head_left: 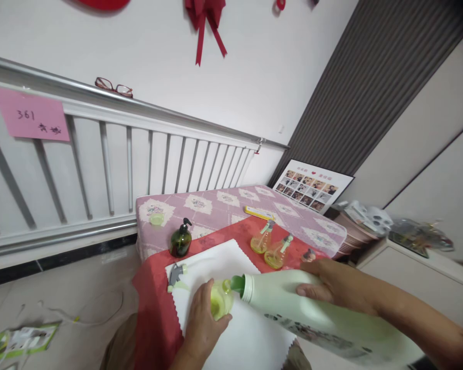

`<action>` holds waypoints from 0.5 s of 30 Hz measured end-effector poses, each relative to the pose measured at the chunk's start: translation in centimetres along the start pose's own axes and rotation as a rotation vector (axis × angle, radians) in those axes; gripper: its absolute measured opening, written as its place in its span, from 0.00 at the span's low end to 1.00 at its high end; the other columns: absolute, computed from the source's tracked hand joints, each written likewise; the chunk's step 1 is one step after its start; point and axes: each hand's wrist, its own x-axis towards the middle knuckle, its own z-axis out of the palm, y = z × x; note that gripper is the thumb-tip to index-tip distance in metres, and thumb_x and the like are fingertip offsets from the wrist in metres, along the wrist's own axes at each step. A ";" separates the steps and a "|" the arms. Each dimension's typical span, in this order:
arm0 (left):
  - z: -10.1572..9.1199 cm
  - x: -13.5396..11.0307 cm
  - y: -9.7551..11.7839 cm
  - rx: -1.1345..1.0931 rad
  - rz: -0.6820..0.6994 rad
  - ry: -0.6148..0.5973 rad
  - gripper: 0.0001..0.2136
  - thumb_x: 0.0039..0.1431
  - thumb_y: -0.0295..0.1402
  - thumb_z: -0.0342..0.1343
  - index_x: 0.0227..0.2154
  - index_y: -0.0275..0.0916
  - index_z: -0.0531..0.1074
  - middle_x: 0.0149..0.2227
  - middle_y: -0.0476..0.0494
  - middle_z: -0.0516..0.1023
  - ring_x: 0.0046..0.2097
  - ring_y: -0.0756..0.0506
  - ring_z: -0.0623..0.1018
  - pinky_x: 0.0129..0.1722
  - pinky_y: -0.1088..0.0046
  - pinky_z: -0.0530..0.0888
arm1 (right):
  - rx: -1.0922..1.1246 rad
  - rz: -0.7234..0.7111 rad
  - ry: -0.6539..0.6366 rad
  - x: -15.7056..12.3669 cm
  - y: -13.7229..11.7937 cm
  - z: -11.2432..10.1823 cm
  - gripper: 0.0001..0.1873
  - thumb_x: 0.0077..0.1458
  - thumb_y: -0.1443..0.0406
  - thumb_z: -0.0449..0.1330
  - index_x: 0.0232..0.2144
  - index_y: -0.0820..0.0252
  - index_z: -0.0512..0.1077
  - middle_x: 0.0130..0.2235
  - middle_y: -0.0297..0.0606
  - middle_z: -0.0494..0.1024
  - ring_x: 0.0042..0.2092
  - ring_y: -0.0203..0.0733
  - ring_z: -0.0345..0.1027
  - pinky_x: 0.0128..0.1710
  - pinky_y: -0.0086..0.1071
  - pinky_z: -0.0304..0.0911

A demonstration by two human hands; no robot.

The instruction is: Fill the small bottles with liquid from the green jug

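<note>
My right hand (pixel 329 283) grips a large white jug (pixel 312 313) with a green spout, tipped on its side toward the left. The spout meets the open mouth of a small yellow-green bottle (pixel 219 302). My left hand (pixel 202 322) is wrapped round that small bottle, holding it on a white cloth (pixel 216 262). A grey spray head (pixel 176 275) with its tube lies loose on the cloth, left of the bottle.
A dark green pump bottle (pixel 180 239) stands at the table's left side. Two small yellow spray bottles (pixel 272 245) stand behind the jug on the red cloth (pixel 150 303). A radiator (pixel 100 169) runs along the wall, glasses (pixel 113 87) on top.
</note>
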 end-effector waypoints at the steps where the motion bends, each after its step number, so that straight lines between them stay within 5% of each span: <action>1: 0.0 0.0 -0.1 0.000 0.001 0.001 0.43 0.45 0.34 0.60 0.66 0.29 0.54 0.68 0.29 0.63 0.71 0.35 0.61 0.72 0.56 0.57 | -0.002 0.001 -0.004 0.0 -0.1 -0.1 0.27 0.59 0.42 0.51 0.34 0.59 0.72 0.39 0.49 0.81 0.39 0.54 0.75 0.36 0.38 0.63; 15: -0.2 0.0 0.0 0.007 -0.014 0.007 0.43 0.44 0.35 0.60 0.66 0.33 0.55 0.69 0.30 0.63 0.71 0.36 0.62 0.71 0.57 0.58 | -0.023 0.004 0.025 -0.2 -0.9 -0.5 0.28 0.58 0.42 0.50 0.33 0.59 0.72 0.38 0.50 0.81 0.38 0.54 0.75 0.35 0.38 0.65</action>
